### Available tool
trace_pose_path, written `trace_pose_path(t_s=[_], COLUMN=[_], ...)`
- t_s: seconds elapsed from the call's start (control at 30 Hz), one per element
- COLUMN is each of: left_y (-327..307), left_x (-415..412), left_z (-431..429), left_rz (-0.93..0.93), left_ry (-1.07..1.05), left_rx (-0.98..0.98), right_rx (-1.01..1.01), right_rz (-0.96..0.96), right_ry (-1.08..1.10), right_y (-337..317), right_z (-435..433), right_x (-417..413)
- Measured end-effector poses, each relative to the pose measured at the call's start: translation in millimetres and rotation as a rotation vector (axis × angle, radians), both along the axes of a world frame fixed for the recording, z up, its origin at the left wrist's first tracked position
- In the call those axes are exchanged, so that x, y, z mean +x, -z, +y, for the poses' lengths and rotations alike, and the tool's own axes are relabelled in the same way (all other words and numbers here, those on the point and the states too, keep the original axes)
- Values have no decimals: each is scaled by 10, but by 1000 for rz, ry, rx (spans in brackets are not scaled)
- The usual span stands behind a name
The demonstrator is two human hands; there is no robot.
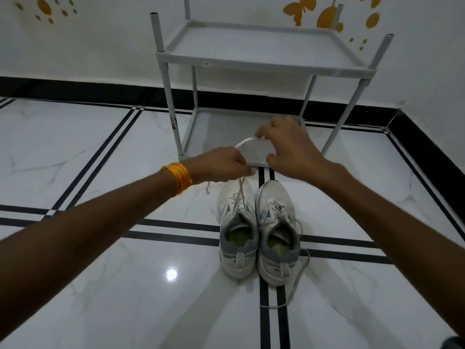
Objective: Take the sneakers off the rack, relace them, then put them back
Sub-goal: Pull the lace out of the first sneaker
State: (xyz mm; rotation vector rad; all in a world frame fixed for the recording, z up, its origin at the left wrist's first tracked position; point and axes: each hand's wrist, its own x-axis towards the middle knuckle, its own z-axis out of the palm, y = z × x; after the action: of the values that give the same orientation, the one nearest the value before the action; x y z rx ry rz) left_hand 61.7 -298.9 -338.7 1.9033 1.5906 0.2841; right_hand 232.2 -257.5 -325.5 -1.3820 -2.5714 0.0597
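Two white and grey sneakers stand side by side on the floor, toes toward the rack: the left sneaker (237, 233) and the right sneaker (276, 235). The left sneaker's white lace (240, 191) runs taut up from its eyelets to my left hand (226, 165), which pinches it. The lace then loops in an arc to my right hand (289, 149), whose fingers pinch its other part. Both hands hover above the toes. The right sneaker's lace (299, 278) trails loose on the floor beside its heel.
A grey two-shelf plastic rack (251, 59) stands against the white wall just beyond the sneakers, with nothing on either shelf. The floor is glossy white marble tile with black stripes. A black skirting runs along the wall. An orange band circles my left wrist.
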Motion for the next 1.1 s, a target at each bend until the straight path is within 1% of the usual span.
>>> trace_pose_path(t_s=[0.03, 0.07, 0.13, 0.17, 0.23, 0.3, 0.37, 0.4, 0.47, 0.53, 0.57, 0.6, 0.63, 0.7, 0.73, 0.77, 0.83, 0.9, 0.97, 1.0, 1.07, 1.1], left_y=[-12, -15, 7, 22, 41, 54, 71, 97, 162, 256, 311, 369, 432, 530, 545, 532, 522, 524, 520, 488, 366, 312], left_x=[3, -6, -33, -43, -78, -118, -185, -234, -273, -159, -69, 23, 97, 166, 167, 168, 181, 206, 188, 165, 131, 122], left_z=[-4, -13, -32, -47, -68, -84, -90, -89, -101, -148, -172, -188, -199, -203, -195, -192, -190, -215, -218, -199, -141, -107], left_rz=[-229, -358, -456, -495, -581, -646, -696, -680, -512, -366, -343, -304, -228, -90, -55, -43, -80, -145, -183, -246, -467, -547], left_ry=[-101, -160, -200, -196, -201, -169, -118, -93, -72, -143, -187, -201, -186, -144, -149, -161, -203, -237, -265, -300, -399, -415], left_rx=[-150, -223, -253, -253, -251, -255, -290, -305, -279, -168, -75, 66, 249, 584, 682, 726, 692, 575, 416, 310, 93, 45], right_rx=[-28, -106, -328, -368, -359, -438, -568, -633, -719, -754, -768, -774, -772, -768, -777, -795, -838, -839, -816, -802, -750, -723], right_rz=[10, 58, 230, 317, 426, 490, 658, 766, 904, 913, 912, 934, 981, 1128, 1205, 1267, 1331, 1325, 1298, 1281, 1212, 1171], right_ry=[-2, -27, -60, -49, -14, -2, 36, 57, 52, -31, -90, -140, -165, -136, -104, -71, -14, 12, -2, -23, -80, -110], right_y=[47, 80, 158, 196, 239, 242, 173, 101, -76, -248, -323, -385, -431, -487, -490, -477, -401, -325, -313, -334, -404, -437], right_z=[-54, -132, -250, -265, -240, -243, -279, -293, -313, -322, -322, -318, -306, -266, -237, -209, -179, -170, -189, -203, -229, -243], right_x=[-5, -27, -90, -109, -106, -95, -99, -113, -158, -211, -250, -288, -321, -344, -337, -326, -302, -286, -283, -289, -321, -349])
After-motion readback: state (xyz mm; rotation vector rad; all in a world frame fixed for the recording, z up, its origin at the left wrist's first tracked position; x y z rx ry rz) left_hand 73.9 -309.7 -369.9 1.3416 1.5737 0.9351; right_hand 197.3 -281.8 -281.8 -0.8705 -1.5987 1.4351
